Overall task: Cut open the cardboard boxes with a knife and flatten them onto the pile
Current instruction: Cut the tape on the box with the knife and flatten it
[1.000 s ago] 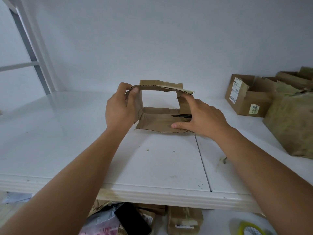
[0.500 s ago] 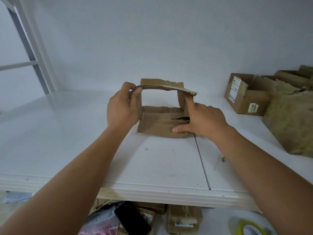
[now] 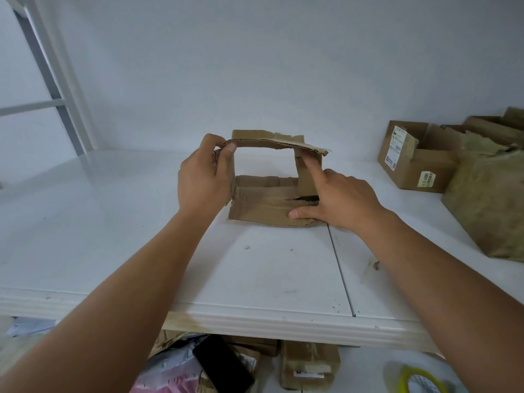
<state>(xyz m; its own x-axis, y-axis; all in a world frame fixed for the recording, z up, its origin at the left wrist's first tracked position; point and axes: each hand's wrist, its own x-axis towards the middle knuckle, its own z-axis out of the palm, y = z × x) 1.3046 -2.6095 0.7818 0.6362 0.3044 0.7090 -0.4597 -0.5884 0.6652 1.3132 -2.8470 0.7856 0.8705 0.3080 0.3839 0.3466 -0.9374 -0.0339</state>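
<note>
Opened box, mid-flatten

On the counter (image 3: 255,268), our left hand (image 3: 202,177) pinches the box (image 3: 266,207) top; our right hand (image 3: 337,201) lies unclenched against its right wall, knife (image 3: 302,198) underneath. Pressing down could slide fingers onto the blade.

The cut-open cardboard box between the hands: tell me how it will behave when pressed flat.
The cardboard box probably folds easily: its top panel already bows between the left hand and the right hand. It looks light, thin corrugated board. Its torn, ragged edges suggest it may rip further rather than spring back.
</note>
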